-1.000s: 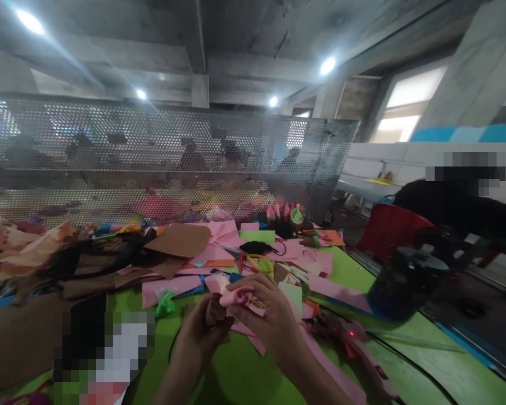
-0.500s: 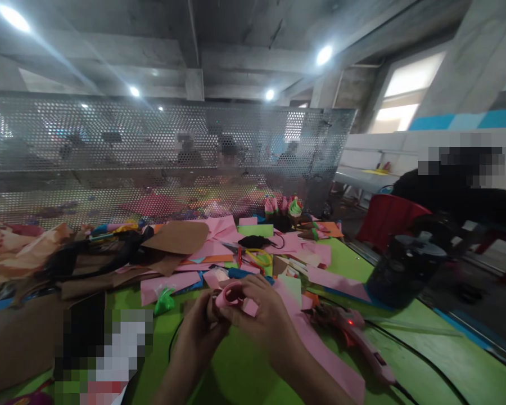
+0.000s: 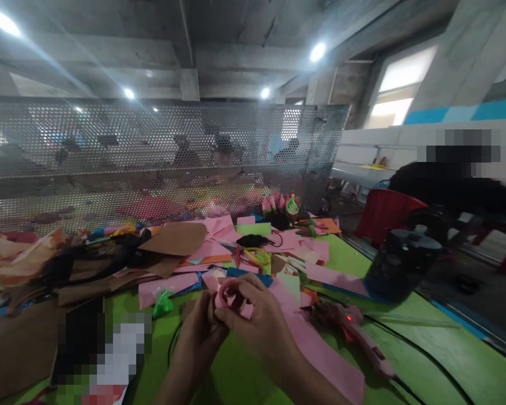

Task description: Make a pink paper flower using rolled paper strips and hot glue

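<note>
Between my hands, over the green table, is a rolled strip of pink paper curled into a ring. My left hand wraps around its left side, where a brownish edge, perhaps a paper cone, partly shows under the ring. The fingers and thumb of my right hand pinch the ring's right side. Lying to the right is a pink hot glue gun with a lit red light. A long pink paper sheet runs beneath my right forearm.
Brown paper, pink offcuts and a green plastic scrap litter the green table. Ice-cream-like paper cones stand near a perforated metal screen. A black bin and a seated person are at the right.
The pink ring looks turned slightly, with its coil more visible, as my right fingers shift on it. The whole view has moved slightly.
</note>
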### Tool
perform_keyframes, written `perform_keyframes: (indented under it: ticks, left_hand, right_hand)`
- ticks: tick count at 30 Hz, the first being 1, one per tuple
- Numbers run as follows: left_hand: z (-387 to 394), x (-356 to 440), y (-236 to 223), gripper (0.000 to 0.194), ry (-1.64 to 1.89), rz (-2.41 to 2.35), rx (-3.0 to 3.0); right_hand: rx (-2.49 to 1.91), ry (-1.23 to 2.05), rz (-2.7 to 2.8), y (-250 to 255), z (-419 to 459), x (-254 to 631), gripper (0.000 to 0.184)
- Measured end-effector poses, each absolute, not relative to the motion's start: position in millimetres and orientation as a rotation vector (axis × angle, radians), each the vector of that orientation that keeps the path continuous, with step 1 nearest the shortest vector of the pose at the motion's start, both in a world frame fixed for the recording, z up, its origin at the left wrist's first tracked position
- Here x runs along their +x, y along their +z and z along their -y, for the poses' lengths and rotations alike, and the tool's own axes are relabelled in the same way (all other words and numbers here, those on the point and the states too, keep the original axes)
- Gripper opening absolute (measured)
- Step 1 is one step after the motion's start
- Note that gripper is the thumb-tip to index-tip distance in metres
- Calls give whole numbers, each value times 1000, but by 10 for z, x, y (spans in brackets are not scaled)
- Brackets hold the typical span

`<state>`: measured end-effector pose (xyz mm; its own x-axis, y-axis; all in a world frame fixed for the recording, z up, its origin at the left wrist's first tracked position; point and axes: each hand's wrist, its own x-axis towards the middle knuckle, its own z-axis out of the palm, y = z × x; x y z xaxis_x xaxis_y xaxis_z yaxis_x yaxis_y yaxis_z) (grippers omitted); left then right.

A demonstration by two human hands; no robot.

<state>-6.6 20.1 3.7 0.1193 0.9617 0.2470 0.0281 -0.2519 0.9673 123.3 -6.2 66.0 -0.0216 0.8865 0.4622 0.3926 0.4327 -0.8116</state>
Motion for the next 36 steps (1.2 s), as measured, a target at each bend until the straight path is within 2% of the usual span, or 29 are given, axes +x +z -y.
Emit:
perform_keyframes:
  ticks: [8,16,21,26,30,36]
  left_hand:
    - [-202,-119,44,28,1218,-986,1607]
    - [-159,-163,-6,57,1174,-1047,1522]
    - [-314,-171,-76,43,1117,-843,1387]
    - [-342,-131,-106,32,1166,-711,1273]
    - [-254,-101,-69,25,1213,-723,1238]
    - [-235,-111,-11,29,1222,-718,1307]
  right_hand:
    - [-1175,556,1609,632,61,1213,16]
    - [-1191,541,1612,602,94,1184,21]
    - [-1227,497,1619,629,99,1192,22]
    - [-1221,519,1594,626,65,1213,37]
    - [-1163,577,1551,583,25,1233,35]
    - [-1128,631,1534,561,34,1215,34]
